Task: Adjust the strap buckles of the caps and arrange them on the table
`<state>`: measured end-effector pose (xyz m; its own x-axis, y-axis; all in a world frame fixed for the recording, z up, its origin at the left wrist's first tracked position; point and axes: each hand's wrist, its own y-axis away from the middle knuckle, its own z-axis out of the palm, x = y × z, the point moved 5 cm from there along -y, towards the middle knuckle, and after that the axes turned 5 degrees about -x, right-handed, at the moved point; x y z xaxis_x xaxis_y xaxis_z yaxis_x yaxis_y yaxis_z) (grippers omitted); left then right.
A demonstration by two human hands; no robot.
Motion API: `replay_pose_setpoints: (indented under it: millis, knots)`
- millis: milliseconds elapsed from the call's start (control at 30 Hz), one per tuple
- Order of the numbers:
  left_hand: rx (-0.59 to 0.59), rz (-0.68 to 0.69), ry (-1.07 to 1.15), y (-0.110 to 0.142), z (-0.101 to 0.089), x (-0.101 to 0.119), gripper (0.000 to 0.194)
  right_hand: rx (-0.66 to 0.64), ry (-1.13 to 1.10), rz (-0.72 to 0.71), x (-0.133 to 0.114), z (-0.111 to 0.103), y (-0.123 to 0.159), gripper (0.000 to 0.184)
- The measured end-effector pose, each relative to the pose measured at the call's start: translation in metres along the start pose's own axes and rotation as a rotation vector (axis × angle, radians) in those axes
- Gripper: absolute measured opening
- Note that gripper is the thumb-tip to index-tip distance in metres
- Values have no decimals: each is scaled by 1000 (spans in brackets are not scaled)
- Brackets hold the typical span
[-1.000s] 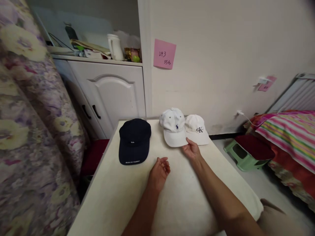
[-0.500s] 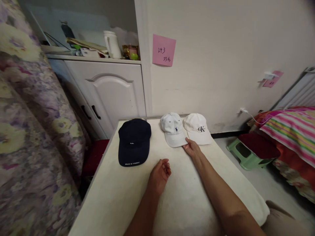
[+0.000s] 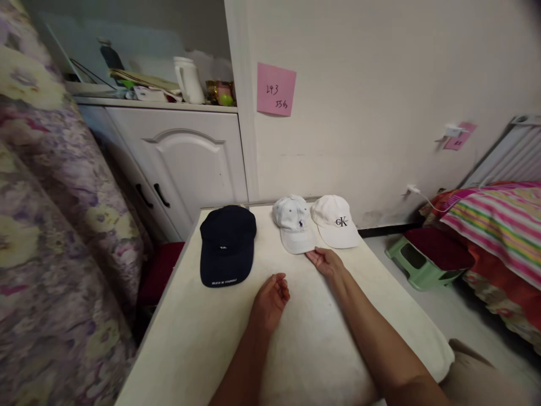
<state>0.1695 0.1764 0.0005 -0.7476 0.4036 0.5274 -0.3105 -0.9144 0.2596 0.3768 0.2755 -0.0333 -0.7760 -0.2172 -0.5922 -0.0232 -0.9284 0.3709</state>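
Observation:
Beside the front edge of a pale blue denim cap's brim, my right hand [image 3: 327, 262] is open with its fingers stretched out. Its fingertips are at the brim; I cannot tell whether they touch it. This pale blue cap [image 3: 293, 217] has a small dark logo. A white cap [image 3: 336, 217] with black lettering stands just to its right, the two close together. Farther left lies a navy cap [image 3: 228, 239], its brim facing me. My left hand [image 3: 270, 299] holds nothing over the table, loosely curled and open, between the navy cap and my right hand.
The caps rest toward the far end of a cream-topped table [image 3: 313, 338] against the wall. A white cabinet [image 3: 190, 152] is behind at left, with a white jug [image 3: 189, 80] on its shelf. Floral curtain [image 3: 51, 225] hangs at left; a green stool [image 3: 409, 259] is at right.
My right hand has come off the pale blue cap's brim corner, shifting slightly left and toward me. My left hand stays loosely curled. The view has shifted slightly.

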Motion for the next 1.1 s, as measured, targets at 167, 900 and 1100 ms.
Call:
replay_pose_setpoints:
  millis: [167, 900, 1100]
  knots:
    - [-2, -2, -20, 1, 0, 0, 10, -3, 72, -54, 3, 0, 6, 8]
    - [241, 548, -53, 44, -44, 44, 31, -230, 612, -250, 31, 0, 112, 29]
    - [277, 587, -48, 63, -54, 45, 36, -248, 666, -265, 33, -2, 114, 27]
